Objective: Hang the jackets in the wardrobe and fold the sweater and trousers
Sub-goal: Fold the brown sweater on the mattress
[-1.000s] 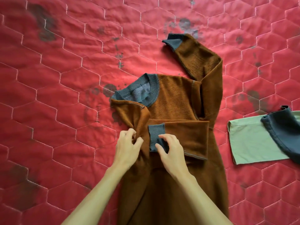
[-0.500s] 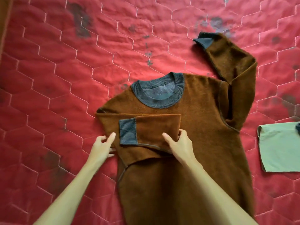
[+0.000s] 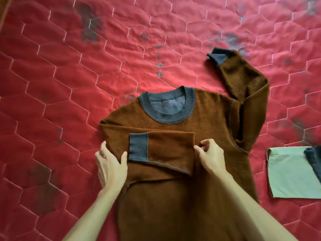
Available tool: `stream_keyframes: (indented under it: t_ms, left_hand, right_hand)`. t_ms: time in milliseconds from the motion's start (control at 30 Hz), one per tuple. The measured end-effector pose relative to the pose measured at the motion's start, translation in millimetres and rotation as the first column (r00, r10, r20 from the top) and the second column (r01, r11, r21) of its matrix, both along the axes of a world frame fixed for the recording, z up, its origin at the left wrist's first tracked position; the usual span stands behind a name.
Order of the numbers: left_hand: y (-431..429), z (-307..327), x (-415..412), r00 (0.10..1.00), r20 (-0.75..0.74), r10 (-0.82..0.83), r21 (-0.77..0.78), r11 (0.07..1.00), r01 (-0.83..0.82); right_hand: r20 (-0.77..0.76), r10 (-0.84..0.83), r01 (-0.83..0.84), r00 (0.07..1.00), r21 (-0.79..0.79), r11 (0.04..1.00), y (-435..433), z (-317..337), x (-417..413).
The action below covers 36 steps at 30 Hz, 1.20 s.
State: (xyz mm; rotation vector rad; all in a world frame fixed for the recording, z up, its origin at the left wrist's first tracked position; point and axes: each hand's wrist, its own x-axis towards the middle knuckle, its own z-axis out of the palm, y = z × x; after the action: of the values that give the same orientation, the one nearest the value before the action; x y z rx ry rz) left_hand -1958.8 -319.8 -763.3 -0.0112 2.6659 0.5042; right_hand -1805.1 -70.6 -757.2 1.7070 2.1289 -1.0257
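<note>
A brown sweater (image 3: 199, 180) with a grey collar and grey cuffs lies flat, neck away from me, on the red quilt (image 3: 69, 84). Its left sleeve (image 3: 165, 148) is folded across the chest, the cuff pointing left. The other sleeve (image 3: 243, 75) bends up and away at the right. My left hand (image 3: 109, 169) grips the sweater's left edge beside the cuff, thumb on top of the fabric. At the sleeve's right-hand fold, my right hand (image 3: 211, 157) pinches the cloth with curled fingers. The sweater's hem is out of view.
A folded light green cloth (image 3: 286, 173) lies on the quilt to the right, with a dark blue-grey garment (image 3: 314, 164) overlapping its far end. A brown wooden edge (image 3: 2, 13) shows at the top left corner.
The sweater's left side has spread out flat, with the sleeve now lying across the chest. My left hand moved from beside the sweater onto its edge; my right hand shifted to the sleeve's fold.
</note>
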Motion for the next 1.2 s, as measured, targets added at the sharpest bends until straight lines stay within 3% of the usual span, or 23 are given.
stream_keyframes:
  t_ms: [100, 233, 367, 433, 500, 567, 633, 700, 800, 867, 933, 1000, 1067, 1133, 1200]
  left_hand:
    - [25.7, -3.3, 8.1, 0.957, -0.195, -0.216, -0.112, 0.974, 0.197]
    - [83.2, -11.4, 20.7, 0.842, -0.191, -0.504, -0.089, 0.863, 0.497]
    - [146.7, -9.1, 40.2, 0.787, -0.183, -0.589, 0.019, 0.798, 0.602]
    - [174.8, -4.9, 47.1, 0.794, -0.144, -0.591, 0.128, 0.785, 0.607]
    - [201.5, 2.1, 52.7, 0.799, -0.100, -0.592, 0.260, 0.760, 0.596]
    - [227.7, 12.4, 56.6, 0.798, -0.077, -0.597, 0.375, 0.725, 0.578]
    - [252.8, 18.1, 62.2, 0.804, -0.038, -0.594, 0.476, 0.696, 0.537]
    - [279.3, 23.0, 70.3, 0.810, 0.028, -0.585, 0.573, 0.674, 0.467]
    - [318.9, 34.4, 80.7, 0.819, 0.279, -0.502, 0.678, 0.707, 0.202]
    - [337.0, 38.6, 81.5, 0.830, 0.398, -0.391, 0.631, 0.773, 0.062]
    - [341.9, 34.4, 77.6, 0.856, 0.455, -0.245, 0.598, 0.796, -0.090]
    - [334.5, 29.1, 70.2, 0.820, 0.558, -0.126, 0.590, 0.755, -0.286]
    - [325.9, 28.4, 61.3, 0.749, 0.656, -0.094, 0.580, 0.699, -0.420]
    - [321.4, 32.9, 54.7, 0.681, 0.714, -0.164, 0.605, 0.634, -0.482]
    - [322.7, 45.0, 52.8, 0.649, 0.703, -0.291, 0.664, 0.594, -0.453]
  right_hand:
    - [0.017, 0.112, -0.113, 0.994, 0.159, 0.981, 53.3, 8.0, -0.9]
    - [0.010, 0.135, -0.132, 0.991, 0.314, 0.940, 123.4, 20.9, -10.7]
    - [0.018, 0.002, -0.010, 1.000, 0.442, 0.897, 178.8, 22.3, -21.0]
    - [0.045, -0.186, 0.154, 0.981, 0.396, 0.905, 201.8, 21.3, -22.7]
    - [0.054, -0.354, 0.333, 0.934, 0.232, 0.914, 221.7, 11.1, -16.8]
    - [0.050, -0.413, 0.410, 0.909, 0.058, 0.910, 229.6, 6.0, -5.7]
    - [-0.055, -0.397, 0.397, 0.916, -0.011, 0.918, 224.1, 7.2, 4.3]
    - [-0.215, -0.281, 0.296, 0.936, 0.042, 0.954, 202.6, 15.3, 10.3]
    - [-0.378, 0.156, -0.065, 0.913, 0.243, 0.968, 151.2, 22.8, 24.2]
    - [-0.377, 0.398, -0.332, 0.836, 0.231, 0.915, 124.9, 17.5, 35.6]
    - [-0.379, 0.491, -0.459, 0.784, 0.178, 0.870, 116.8, 13.2, 48.3]
    - [-0.424, 0.446, -0.389, 0.789, 0.218, 0.895, 121.5, 17.2, 55.5]
    - [-0.494, 0.221, -0.125, 0.841, 0.220, 0.967, 131.3, 27.2, 58.9]
    - [-0.516, -0.030, 0.082, 0.856, 0.077, 0.994, 146.2, 41.4, 59.8]
    - [-0.500, -0.159, 0.094, 0.851, -0.153, 0.984, 161.5, 55.7, 58.0]
